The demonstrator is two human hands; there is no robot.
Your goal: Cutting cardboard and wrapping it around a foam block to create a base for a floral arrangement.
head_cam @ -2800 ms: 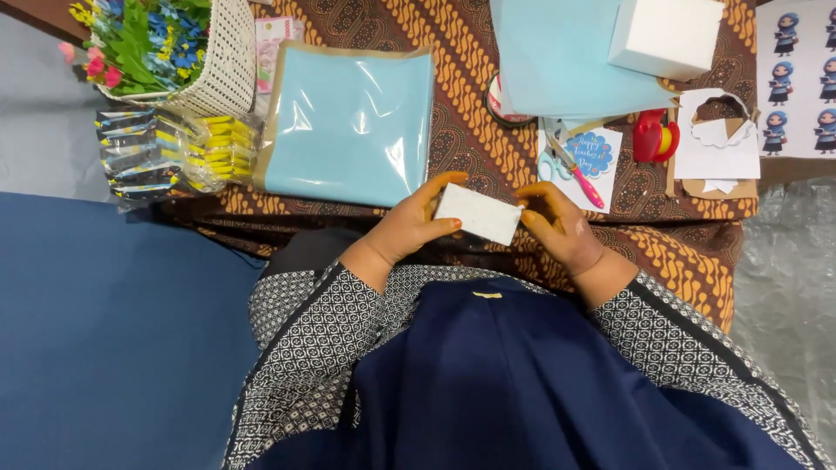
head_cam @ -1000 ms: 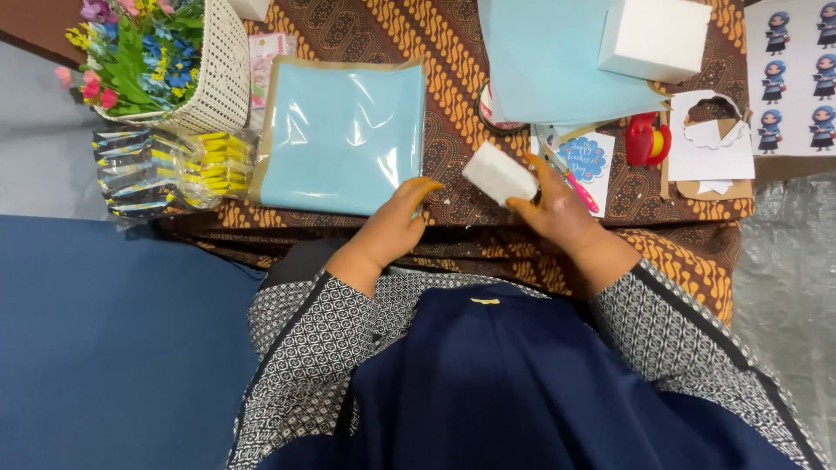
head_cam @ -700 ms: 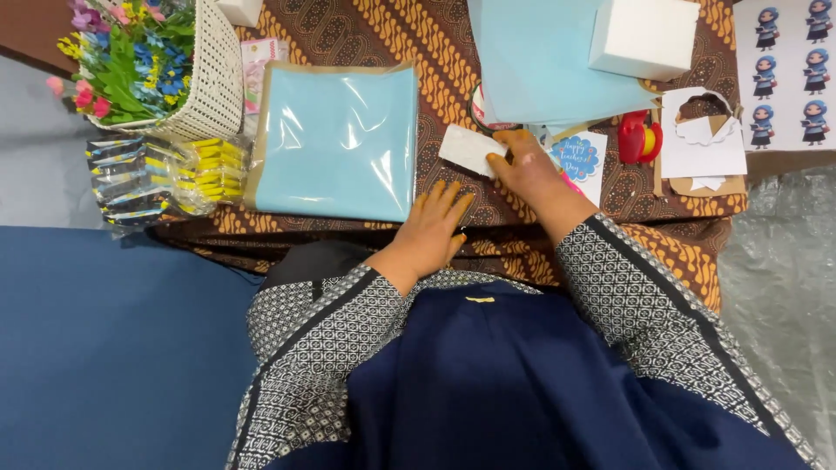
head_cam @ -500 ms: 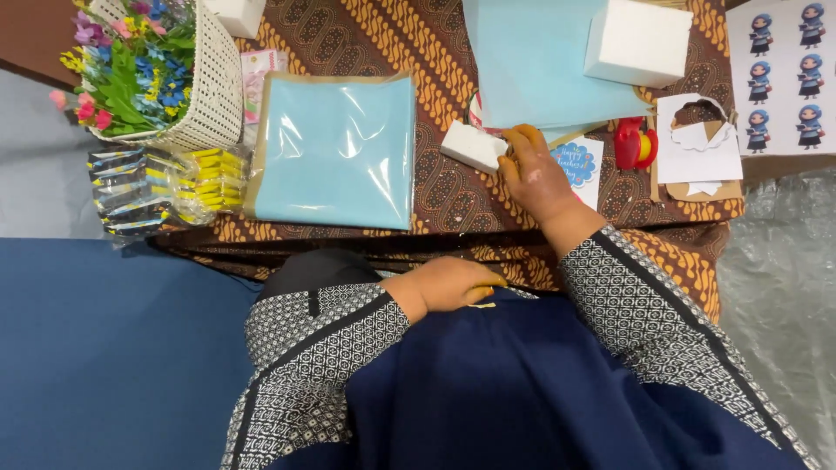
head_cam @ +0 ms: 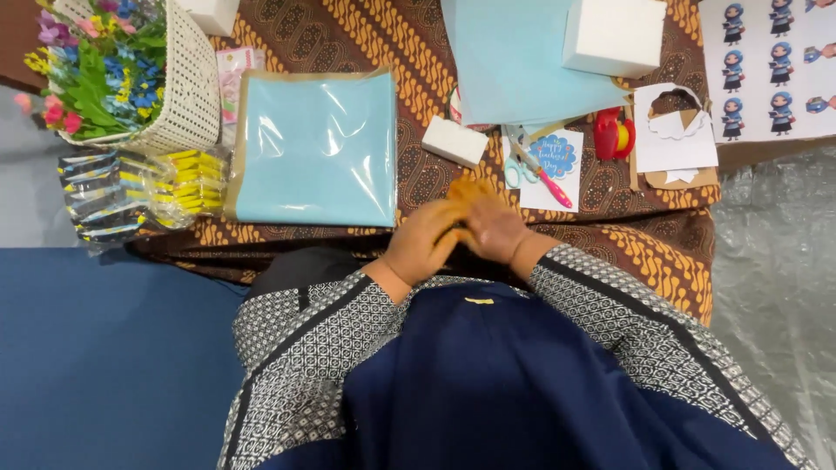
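Batik-clothed tabletop point(head_cam: 348, 35) | left hand point(head_cam: 424, 244) and right hand point(head_cam: 493, 228) pressed together at near edge, grip contents cannot be told | one small white block point(head_cam: 455, 141) just beyond them | two blue sheets: point(head_cam: 318, 148), point(head_cam: 514, 57) | one scissors point(head_cam: 533, 167)

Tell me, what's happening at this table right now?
A person sits at a batik-covered table spread with craft supplies. Their left hand and right hand are pressed together at the table's near edge, holding nothing that can be seen. A small white block lies just beyond them, beside scissors on a card, with a pack of light blue paper to the left.
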